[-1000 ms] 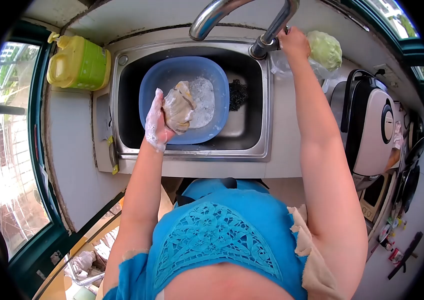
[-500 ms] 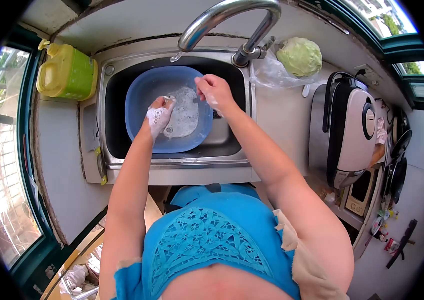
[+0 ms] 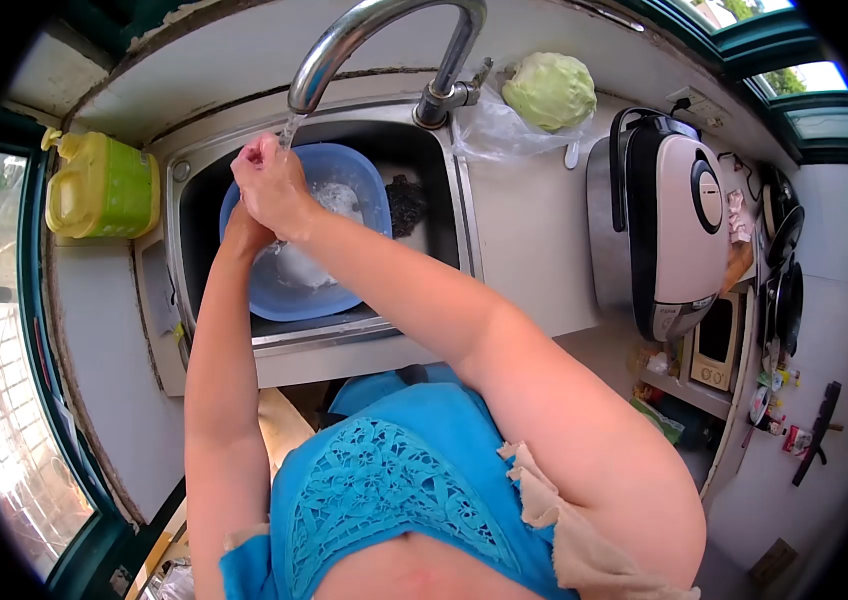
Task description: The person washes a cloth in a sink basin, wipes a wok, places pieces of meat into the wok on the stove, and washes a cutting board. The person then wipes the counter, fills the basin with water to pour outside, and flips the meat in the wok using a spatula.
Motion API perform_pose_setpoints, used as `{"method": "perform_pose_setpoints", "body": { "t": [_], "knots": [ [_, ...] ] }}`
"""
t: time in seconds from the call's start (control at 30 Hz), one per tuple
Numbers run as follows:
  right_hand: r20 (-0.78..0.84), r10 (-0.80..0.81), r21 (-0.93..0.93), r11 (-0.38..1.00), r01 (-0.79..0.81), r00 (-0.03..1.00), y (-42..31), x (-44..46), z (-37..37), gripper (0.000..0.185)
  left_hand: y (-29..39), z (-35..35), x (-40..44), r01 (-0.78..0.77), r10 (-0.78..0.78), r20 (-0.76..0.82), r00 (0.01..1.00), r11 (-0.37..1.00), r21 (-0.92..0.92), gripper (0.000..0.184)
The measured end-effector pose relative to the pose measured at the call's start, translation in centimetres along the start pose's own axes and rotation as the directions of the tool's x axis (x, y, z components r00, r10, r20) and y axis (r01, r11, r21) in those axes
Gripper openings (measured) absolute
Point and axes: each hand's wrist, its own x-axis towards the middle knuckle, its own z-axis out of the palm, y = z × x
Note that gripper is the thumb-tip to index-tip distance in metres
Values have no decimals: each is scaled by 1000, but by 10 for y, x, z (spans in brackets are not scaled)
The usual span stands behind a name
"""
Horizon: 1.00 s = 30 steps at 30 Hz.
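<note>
Water (image 3: 291, 130) runs from the curved metal faucet (image 3: 364, 30) onto my right hand (image 3: 276, 185), whose fingers are curled in. Behind and below it is my left hand (image 3: 244, 228), touching it; its fingers are hidden, and so is anything between the two hands. Both are over the left side of a blue plastic basin (image 3: 376, 190), which holds sudsy water (image 3: 304, 268). The basin stands in the metal sink (image 3: 464, 215). To its right in the sink lies a dark clump (image 3: 405, 206) that I cannot identify.
Left of the sink stands a yellow-green jug (image 3: 109, 190) with a pump. A pale green cabbage (image 3: 550, 90) sits by a clear plastic bag (image 3: 504, 130) at the back right. A large rice cooker (image 3: 674, 225) occupies the right counter.
Both hands have moved left and come together under the faucet, where a stream now falls. The lather on them is mostly gone. The dark clump has come into view.
</note>
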Motion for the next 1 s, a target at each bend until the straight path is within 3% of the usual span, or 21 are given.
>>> {"method": "perform_pose_setpoints", "body": {
  "t": [0.07,0.13,0.17,0.27,0.37,0.4,0.43,0.5,0.53,0.63,0.67,0.77,0.87,0.93,0.97,1.0],
  "knots": [
    [74,-152,-252,953,166,986,6,-7,-21,23,30,-24,15,224,-193,172,966,956,-190,29],
    [77,-186,-298,933,201,980,12,-22,-48,28,38,-25,27,377,-277,277,920,816,-438,28],
    [81,-204,-323,920,220,976,19,-26,-56,30,46,-23,33,404,-310,284,907,828,-388,29],
    [-97,-129,-29,991,127,987,80,-28,-67,36,62,-15,52,445,-391,289,874,882,-154,31],
    [26,129,106,986,-131,991,61,-26,-78,40,83,-16,49,498,-475,154,867,845,-197,23],
    [123,208,115,968,-222,970,56,-22,-79,40,71,-12,47,542,-468,277,839,684,-488,22],
    [123,151,5,988,-153,981,52,-21,-77,40,63,-13,43,557,-472,325,819,520,-648,20],
    [143,42,-211,977,-11,989,46,-19,-72,41,47,-18,34,521,-453,423,785,112,-846,17],
    [246,86,-265,964,-19,966,49,-15,-73,40,38,-21,30,502,-420,452,787,12,-865,15],
    [472,333,-497,865,-66,816,49,-7,-92,40,37,-32,16,428,-546,381,746,-45,-902,19],
    [491,334,-474,877,-75,805,60,-5,-100,41,27,-31,10,391,-527,356,772,-49,-919,20],
    [486,62,-618,729,293,872,65,-15,-128,43,24,-34,-2,333,-621,328,712,-112,-936,23],
    [485,351,-731,666,150,801,50,-28,-162,45,14,-24,-10,393,-583,510,632,-325,-860,33],
    [389,348,-599,799,-53,853,69,-38,-172,50,18,-19,-14,452,-526,623,578,-429,-782,38],
    [341,357,-508,848,-149,869,82,-44,-174,54,13,-7,-20,399,-471,624,624,-494,-772,34],
    [338,304,-469,875,-120,891,83,-49,-165,61,11,2,-24,363,-442,614,654,-529,-767,33]
  ]
}}
